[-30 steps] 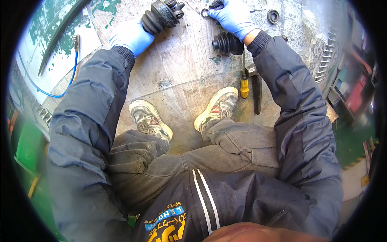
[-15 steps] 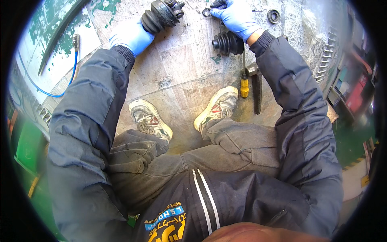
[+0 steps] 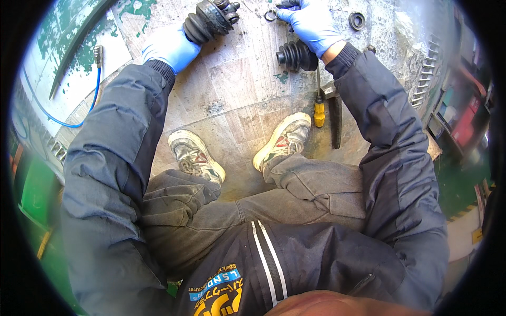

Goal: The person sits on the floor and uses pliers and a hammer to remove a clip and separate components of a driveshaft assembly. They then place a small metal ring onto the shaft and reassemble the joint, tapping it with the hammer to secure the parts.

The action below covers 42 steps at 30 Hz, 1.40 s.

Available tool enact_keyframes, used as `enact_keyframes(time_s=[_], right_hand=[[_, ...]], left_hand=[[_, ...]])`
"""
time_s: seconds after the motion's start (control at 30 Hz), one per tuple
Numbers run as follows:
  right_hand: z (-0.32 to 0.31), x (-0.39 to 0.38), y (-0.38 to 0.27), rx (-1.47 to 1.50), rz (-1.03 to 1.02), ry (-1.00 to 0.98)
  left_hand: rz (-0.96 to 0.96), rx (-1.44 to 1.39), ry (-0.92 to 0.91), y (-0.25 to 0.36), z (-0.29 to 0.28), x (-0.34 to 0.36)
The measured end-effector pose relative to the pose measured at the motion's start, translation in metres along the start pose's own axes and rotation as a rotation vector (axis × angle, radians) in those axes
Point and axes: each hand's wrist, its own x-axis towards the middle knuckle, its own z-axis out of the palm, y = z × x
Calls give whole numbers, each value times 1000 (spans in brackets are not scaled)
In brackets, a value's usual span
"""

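Gloved left hand (image 3: 169, 49) grasps the near end of a black ribbed joint (image 3: 204, 23) | small dark ring (image 3: 266, 18) sits at the fingertips of the gloved right hand (image 3: 312, 29), whether gripped cannot be told | loose black boot (image 3: 296, 56) lies beside its wrist | yellow-handled screwdriver (image 3: 319, 113) lies near the right shoe (image 3: 284, 136)

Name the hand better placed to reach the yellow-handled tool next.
Right, I'd judge: the right hand is nearer the yellow-handled tool, whose shaft runs up toward that wrist. The left hand sits farther off, holding the ribbed black joint.
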Motion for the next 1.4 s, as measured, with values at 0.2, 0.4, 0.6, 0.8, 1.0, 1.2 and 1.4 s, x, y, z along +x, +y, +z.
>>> enact_keyframes(time_s=[0.2,0.4,0.6,0.8,1.0,1.2,1.4], right_hand=[[7,-5,-6,15,13,68],[6,-6,1,-5,-13,46],[1,-1,-3,-61,85,-28],[-9,-3,-23,245,356,-153],[-3,-6,-25,3,166,11],[12,-1,-4,131,90,51],[16,-1,4,179,121,27]], left_hand=[[7,18,-9,0,0,1],[9,25,-7,1,-1,0],[9,23,0,1,-1,0],[14,11,-6,2,-3,0],[25,43,-4,3,-3,0],[29,69,3,7,-6,-3],[19,38,4,5,-5,-2]])
